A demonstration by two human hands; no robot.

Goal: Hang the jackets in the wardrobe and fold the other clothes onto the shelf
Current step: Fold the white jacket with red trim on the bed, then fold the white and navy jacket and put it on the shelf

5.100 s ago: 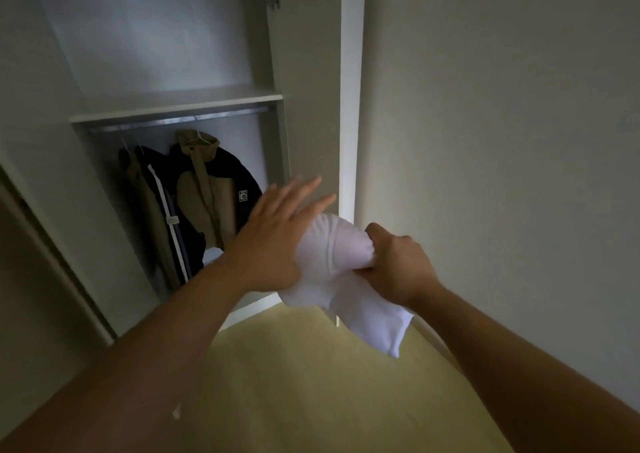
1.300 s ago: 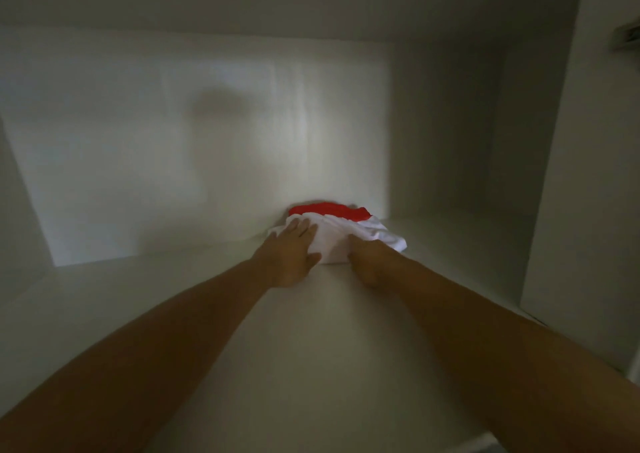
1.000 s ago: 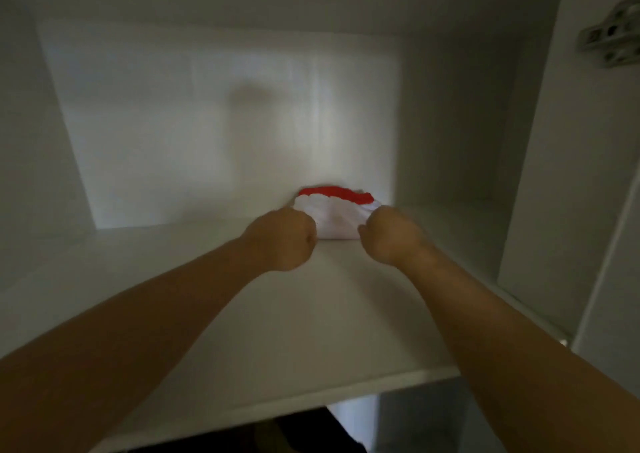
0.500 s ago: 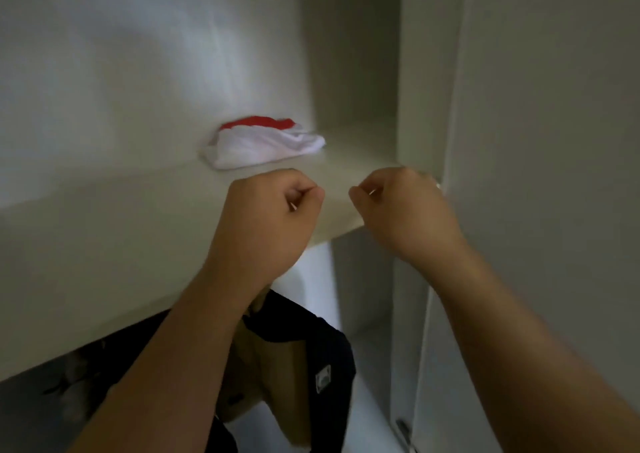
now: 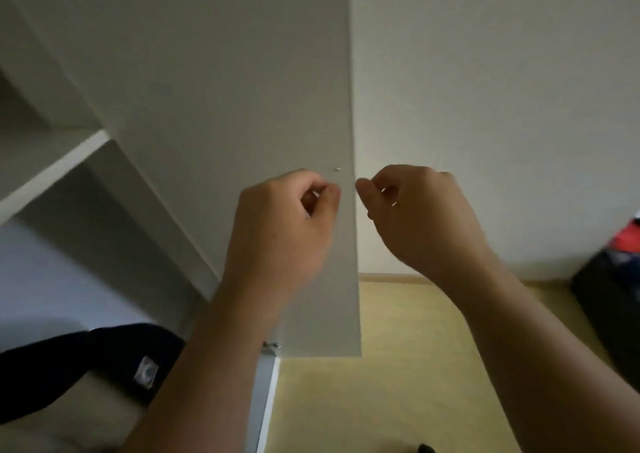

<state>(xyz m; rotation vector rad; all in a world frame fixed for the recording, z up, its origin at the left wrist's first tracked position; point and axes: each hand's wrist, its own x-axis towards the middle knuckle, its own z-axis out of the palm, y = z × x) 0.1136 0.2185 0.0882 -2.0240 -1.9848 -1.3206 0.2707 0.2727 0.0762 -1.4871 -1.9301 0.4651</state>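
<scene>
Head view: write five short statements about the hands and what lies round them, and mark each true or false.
1. The left hand and the right hand hold nothing. True.
2. The fingers of both hands are stretched straight. False: they are curled.
3. A dark jacket with a small patch shows at lower left. True.
4. The left hand grips the dark jacket. False: it is clear of it, raised in front of the white wardrobe panel.
5. A dark heap with something red on top lies at the right edge. True.
</scene>
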